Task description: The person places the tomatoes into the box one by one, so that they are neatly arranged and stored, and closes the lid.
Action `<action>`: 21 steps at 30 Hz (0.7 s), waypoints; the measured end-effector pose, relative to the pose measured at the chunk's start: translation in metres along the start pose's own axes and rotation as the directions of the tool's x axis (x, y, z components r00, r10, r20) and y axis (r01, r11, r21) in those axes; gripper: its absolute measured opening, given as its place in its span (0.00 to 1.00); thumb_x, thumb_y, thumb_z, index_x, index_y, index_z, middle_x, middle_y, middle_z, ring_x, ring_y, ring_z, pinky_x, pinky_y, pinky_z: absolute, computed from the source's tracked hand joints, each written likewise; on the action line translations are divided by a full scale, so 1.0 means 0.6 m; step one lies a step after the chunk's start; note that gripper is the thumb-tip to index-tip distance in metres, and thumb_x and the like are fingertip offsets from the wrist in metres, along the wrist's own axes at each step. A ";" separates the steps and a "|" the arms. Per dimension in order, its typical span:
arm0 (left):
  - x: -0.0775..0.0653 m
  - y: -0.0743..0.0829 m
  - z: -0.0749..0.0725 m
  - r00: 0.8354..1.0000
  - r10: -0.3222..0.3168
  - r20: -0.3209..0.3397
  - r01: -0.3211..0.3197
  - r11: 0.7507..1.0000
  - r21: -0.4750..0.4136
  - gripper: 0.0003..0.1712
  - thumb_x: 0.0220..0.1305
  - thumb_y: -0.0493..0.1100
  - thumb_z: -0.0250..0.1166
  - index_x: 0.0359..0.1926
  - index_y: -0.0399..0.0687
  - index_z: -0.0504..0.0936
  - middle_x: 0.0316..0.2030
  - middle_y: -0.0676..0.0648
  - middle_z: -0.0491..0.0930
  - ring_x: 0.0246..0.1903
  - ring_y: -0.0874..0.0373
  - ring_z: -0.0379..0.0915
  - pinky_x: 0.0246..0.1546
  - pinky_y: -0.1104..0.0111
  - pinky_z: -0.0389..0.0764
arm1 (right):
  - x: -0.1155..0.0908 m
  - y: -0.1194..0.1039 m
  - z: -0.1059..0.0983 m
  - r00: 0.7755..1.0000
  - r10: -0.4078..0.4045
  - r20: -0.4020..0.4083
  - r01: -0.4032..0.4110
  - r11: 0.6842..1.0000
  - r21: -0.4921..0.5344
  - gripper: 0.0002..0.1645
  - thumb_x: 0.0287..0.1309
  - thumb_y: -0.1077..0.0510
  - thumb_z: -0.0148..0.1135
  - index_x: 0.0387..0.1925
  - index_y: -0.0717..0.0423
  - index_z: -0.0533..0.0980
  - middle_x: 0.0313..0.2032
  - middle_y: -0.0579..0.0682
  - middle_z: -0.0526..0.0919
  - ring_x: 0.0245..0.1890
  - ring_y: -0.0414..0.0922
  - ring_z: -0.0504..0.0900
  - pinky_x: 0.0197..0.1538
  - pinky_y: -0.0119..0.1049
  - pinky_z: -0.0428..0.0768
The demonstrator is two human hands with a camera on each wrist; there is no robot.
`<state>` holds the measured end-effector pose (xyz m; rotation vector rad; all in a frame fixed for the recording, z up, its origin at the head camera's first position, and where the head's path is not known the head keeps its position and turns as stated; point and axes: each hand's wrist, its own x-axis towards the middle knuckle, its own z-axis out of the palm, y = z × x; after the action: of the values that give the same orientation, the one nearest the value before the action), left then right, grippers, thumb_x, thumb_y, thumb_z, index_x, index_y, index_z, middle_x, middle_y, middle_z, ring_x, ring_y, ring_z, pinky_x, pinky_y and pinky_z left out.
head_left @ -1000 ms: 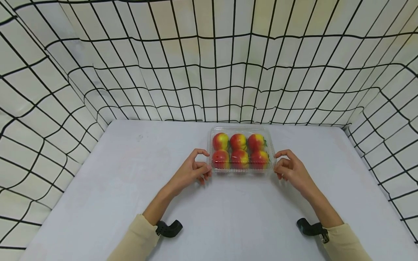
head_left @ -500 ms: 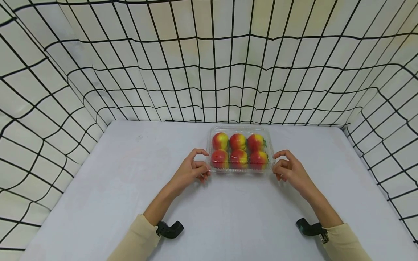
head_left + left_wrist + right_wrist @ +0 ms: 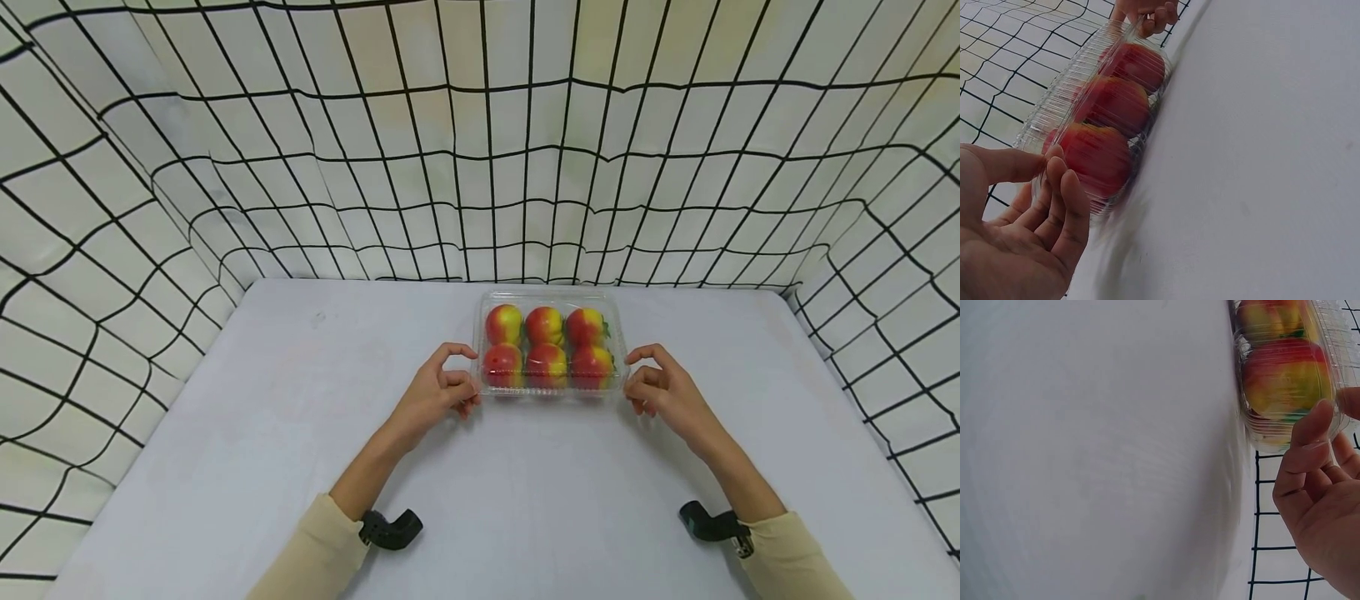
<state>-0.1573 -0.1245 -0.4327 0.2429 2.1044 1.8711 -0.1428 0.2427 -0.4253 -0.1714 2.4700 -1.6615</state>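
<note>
A clear plastic clamshell box [image 3: 551, 395] sits near the back of the white table, its lid over several red-and-yellow fruits [image 3: 546, 365] in two rows. My left hand [image 3: 438, 393] pinches the rim at its left end between thumb and fingers. At the opposite end my right hand [image 3: 670, 397] grips the rim in the same way. In the left wrist view, the left fingers [image 3: 1072, 206] curl at the ribbed edge, with red fruits [image 3: 1100, 159] showing through the wall. The right wrist view shows the right thumb [image 3: 1313, 428] against the box corner.
Black netting [image 3: 510, 183] over white sheeting rises behind the table and along both sides. The white cloth-covered table [image 3: 525, 500] stretches in front of the box. A black wrist-worn device [image 3: 393, 530] sits at the left cuff and another [image 3: 712, 523] at the right.
Both hands keep their hold on the box ends. The box, hands and netting all sit slightly further left in the head view.
</note>
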 end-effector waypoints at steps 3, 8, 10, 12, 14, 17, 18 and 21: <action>0.000 0.000 0.001 1.000 0.001 0.006 -0.001 1.000 0.008 0.25 0.72 0.34 0.60 0.67 0.44 0.65 0.27 0.51 0.83 0.27 0.56 0.76 0.31 0.69 0.82 | -0.001 -0.001 -0.001 1.000 -0.003 -0.001 0.003 1.000 -0.008 0.24 0.71 0.61 0.59 0.63 0.59 0.64 0.29 0.51 0.79 0.25 0.46 0.78 0.28 0.35 0.77; -0.002 0.002 0.001 1.000 0.019 0.021 -0.020 0.999 0.039 0.25 0.73 0.35 0.61 0.67 0.45 0.64 0.28 0.50 0.83 0.29 0.56 0.77 0.31 0.67 0.83 | -0.001 -0.003 -0.004 1.000 -0.016 -0.016 0.015 0.999 -0.049 0.23 0.69 0.61 0.60 0.62 0.60 0.66 0.34 0.55 0.80 0.28 0.44 0.80 0.29 0.35 0.78; -0.002 0.003 0.001 0.999 0.028 0.019 -0.029 0.998 0.056 0.25 0.72 0.35 0.61 0.66 0.45 0.65 0.29 0.47 0.83 0.29 0.55 0.78 0.31 0.66 0.84 | 0.000 -0.005 -0.006 0.999 -0.026 -0.034 0.023 0.997 -0.077 0.22 0.69 0.61 0.60 0.61 0.60 0.68 0.39 0.57 0.80 0.31 0.41 0.81 0.31 0.34 0.80; -0.002 0.003 0.001 0.999 0.037 0.009 -0.038 0.996 0.080 0.26 0.72 0.36 0.62 0.66 0.45 0.66 0.32 0.43 0.83 0.31 0.53 0.79 0.30 0.65 0.84 | 0.001 -0.006 -0.008 0.998 -0.040 -0.057 0.033 0.993 -0.109 0.21 0.68 0.62 0.61 0.60 0.60 0.70 0.45 0.59 0.80 0.36 0.37 0.81 0.35 0.33 0.81; -0.003 0.003 0.001 0.999 0.045 -0.009 -0.044 0.993 0.112 0.26 0.70 0.36 0.64 0.66 0.46 0.67 0.38 0.40 0.82 0.33 0.52 0.80 0.31 0.64 0.85 | 0.001 -0.007 -0.009 0.995 -0.060 -0.077 0.049 0.990 -0.135 0.21 0.68 0.62 0.61 0.60 0.61 0.72 0.51 0.61 0.79 0.42 0.34 0.80 0.39 0.31 0.81; -0.002 0.003 0.000 0.997 0.062 -0.036 -0.055 0.984 0.172 0.27 0.69 0.39 0.67 0.65 0.48 0.69 0.48 0.39 0.79 0.40 0.50 0.82 0.33 0.63 0.86 | 0.001 -0.010 -0.012 0.990 -0.089 -0.108 0.070 0.983 -0.169 0.19 0.68 0.62 0.62 0.59 0.61 0.74 0.57 0.61 0.79 0.49 0.35 0.79 0.45 0.25 0.80; -0.002 0.003 0.000 0.996 0.075 -0.041 -0.066 0.978 0.196 0.27 0.69 0.40 0.67 0.65 0.48 0.70 0.51 0.38 0.78 0.43 0.49 0.82 0.35 0.63 0.86 | 0.000 -0.011 -0.013 0.988 -0.098 -0.120 0.075 0.981 -0.181 0.19 0.69 0.62 0.62 0.59 0.61 0.74 0.57 0.61 0.80 0.51 0.37 0.79 0.46 0.23 0.79; -0.001 0.010 -0.003 0.992 0.116 -0.059 -0.096 0.959 0.268 0.27 0.69 0.42 0.68 0.66 0.48 0.70 0.57 0.37 0.75 0.50 0.46 0.81 0.39 0.62 0.87 | -0.001 -0.016 -0.018 0.980 -0.120 -0.160 0.086 0.975 -0.206 0.19 0.70 0.61 0.62 0.60 0.61 0.75 0.59 0.60 0.80 0.55 0.41 0.78 0.49 0.18 0.75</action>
<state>-0.1578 -0.1256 -0.4267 0.3587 2.4379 1.6727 -0.1445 0.2488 -0.4123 -0.1912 2.8015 -1.5227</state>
